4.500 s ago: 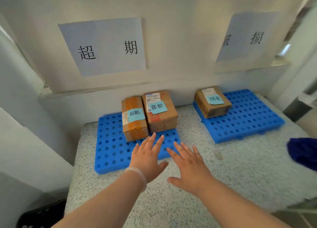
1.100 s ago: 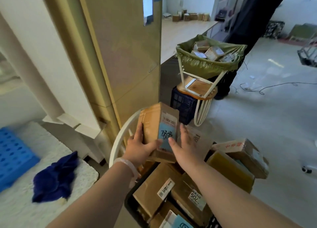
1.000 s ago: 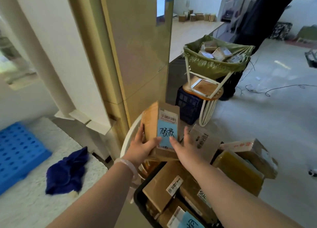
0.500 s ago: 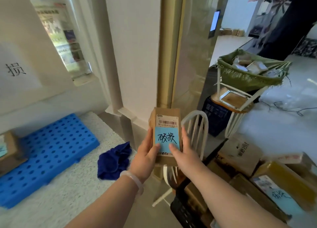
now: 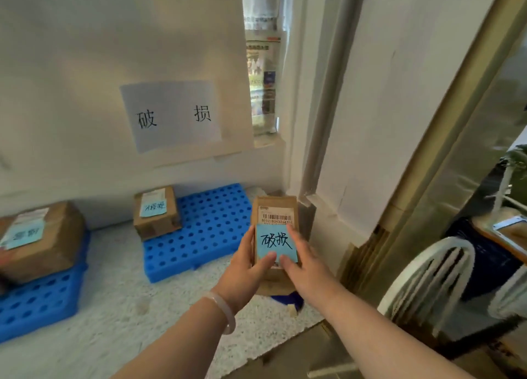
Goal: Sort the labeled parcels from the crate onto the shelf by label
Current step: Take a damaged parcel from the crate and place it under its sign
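Here, a small brown parcel is held upright in the air between both hands, above the right front part of the speckled shelf and just right of a blue tray. A barcode sticker sits near its top, and a light-blue note with handwritten characters covers its middle. The left hand grips the parcel's left edge, with its thumb lying across the lower corner of the note. The right hand grips the right edge with its thumb on the note too, so the two thumbs nearly meet. A pale bangle circles the left wrist.

The blue tray, full of round holes, lies on the shelf against the wall. On its back left corner sits another brown box with a similar blue note. Above it a white paper sign with two printed characters is stuck to the wall. Farther left, a second blue tray carries a larger brown box with a blue note, too blurred to read. A bit of dark blue cloth shows under the held parcel. To the right, beyond the shelf's edge, stands a white chair back.
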Demonstrator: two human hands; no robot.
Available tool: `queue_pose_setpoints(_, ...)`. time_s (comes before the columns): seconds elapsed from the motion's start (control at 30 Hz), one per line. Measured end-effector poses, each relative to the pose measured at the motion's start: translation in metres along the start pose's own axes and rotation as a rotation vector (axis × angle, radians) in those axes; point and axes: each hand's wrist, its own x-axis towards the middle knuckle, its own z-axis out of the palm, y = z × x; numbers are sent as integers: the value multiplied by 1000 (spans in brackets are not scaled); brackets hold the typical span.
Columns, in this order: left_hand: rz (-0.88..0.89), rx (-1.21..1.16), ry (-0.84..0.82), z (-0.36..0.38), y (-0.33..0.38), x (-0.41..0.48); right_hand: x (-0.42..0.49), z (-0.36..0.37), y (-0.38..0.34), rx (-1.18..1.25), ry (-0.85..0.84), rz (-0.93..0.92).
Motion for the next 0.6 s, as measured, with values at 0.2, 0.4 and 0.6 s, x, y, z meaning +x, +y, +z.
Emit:
queue_pose_setpoints(0.2, -78, 20, 163, -44, -28, 11, 49, 40, -4, -1, -154, -53)
queue_pose_setpoints(0.4, -160, 153, 240, -80, -57, 42, 114, 75, 4, -13, -272, -56)
queue_pose_setpoints(0.6, -249, 148, 300, -115, -96, 88, 178, 105, 8, -49, -374, -36)
